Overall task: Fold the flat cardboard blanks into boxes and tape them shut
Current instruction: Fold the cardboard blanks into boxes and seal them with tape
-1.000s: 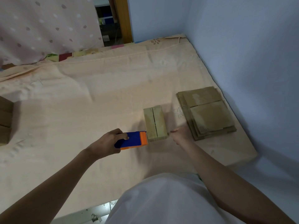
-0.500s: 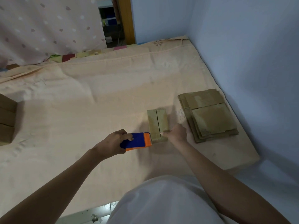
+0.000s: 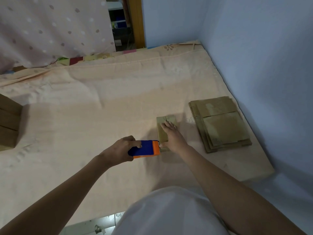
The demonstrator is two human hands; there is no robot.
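A small folded cardboard box (image 3: 161,133) lies on the peach-sheeted bed, its two top flaps meeting along the middle. My right hand (image 3: 171,136) lies flat on top of it with straight fingers, pressing the flaps down, the thumb at the near edge. My left hand (image 3: 121,150) grips a blue and orange tape dispenser (image 3: 146,148), whose orange end touches the box's near left corner. A stack of flat cardboard blanks (image 3: 220,123) lies to the right of the box, close to the wall.
Stacked finished boxes (image 3: 9,122) stand at the bed's left edge. A blue wall (image 3: 262,65) borders the bed on the right and behind. A spotted curtain (image 3: 50,31) hangs at the back left. The bed's near edge meets tiled floor (image 3: 94,227).
My right hand moved from beside the box onto its top and flattened over the flaps. The dispenser in my left hand slid right until it met the box's near corner.
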